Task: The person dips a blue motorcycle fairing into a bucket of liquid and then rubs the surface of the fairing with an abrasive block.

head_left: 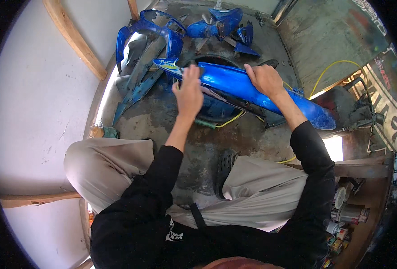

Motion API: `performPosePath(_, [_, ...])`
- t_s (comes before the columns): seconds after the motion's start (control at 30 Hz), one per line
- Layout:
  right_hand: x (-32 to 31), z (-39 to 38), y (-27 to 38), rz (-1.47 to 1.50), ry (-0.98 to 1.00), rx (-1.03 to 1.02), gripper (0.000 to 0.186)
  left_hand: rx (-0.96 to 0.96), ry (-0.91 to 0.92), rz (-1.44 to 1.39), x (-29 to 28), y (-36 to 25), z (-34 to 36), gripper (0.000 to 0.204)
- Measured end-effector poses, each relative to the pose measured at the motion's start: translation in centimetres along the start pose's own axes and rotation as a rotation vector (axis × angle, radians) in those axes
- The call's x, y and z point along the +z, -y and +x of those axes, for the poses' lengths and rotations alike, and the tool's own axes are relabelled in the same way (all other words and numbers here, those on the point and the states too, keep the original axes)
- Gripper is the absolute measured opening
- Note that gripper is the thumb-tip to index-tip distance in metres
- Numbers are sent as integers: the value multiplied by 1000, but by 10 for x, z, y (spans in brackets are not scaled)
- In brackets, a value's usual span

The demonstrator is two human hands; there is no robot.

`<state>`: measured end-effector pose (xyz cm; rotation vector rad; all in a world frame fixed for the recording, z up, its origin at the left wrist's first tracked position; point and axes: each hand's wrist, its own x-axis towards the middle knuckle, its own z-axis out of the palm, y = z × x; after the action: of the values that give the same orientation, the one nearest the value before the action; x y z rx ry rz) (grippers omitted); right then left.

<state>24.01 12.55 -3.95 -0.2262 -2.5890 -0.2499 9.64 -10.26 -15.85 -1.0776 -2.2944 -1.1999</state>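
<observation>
A long, glossy blue motorcycle side panel (227, 81) slants across the space before me, over a dark round tub (203, 58). My right hand (266, 80) grips the panel's upper edge, thumb on one side and fingers over it. Toward the panel's left end, which carries a pale graphic, my left hand (190, 92) lies against the surface. Its fingers are stretched out, slightly blurred, with the thumb apart. Whether something thin sits beneath those fingers is hidden.
More blue motorcycle panels (174, 42) lie on the floor at the far left, with broken blue parts (216, 27) behind the tub. A yellow hose (230, 121) runs past the tub. Paint cans (351, 214) stand on a shelf at lower right. A white wall (32, 98) closes the left side.
</observation>
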Motion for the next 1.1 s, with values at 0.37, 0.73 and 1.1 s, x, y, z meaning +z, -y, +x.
performPosePath(0.37, [10, -5, -10, 1, -13, -11, 55, 359, 186, -162, 9, -102, -47, 48])
performPosePath(0.73, [0, 2, 1, -7, 75, 40, 60, -42, -74, 11, 9, -12, -16, 50])
performPosePath(1.1, [-5, 2, -1, 33, 35, 13, 59, 82, -28, -83, 8, -27, -19, 49])
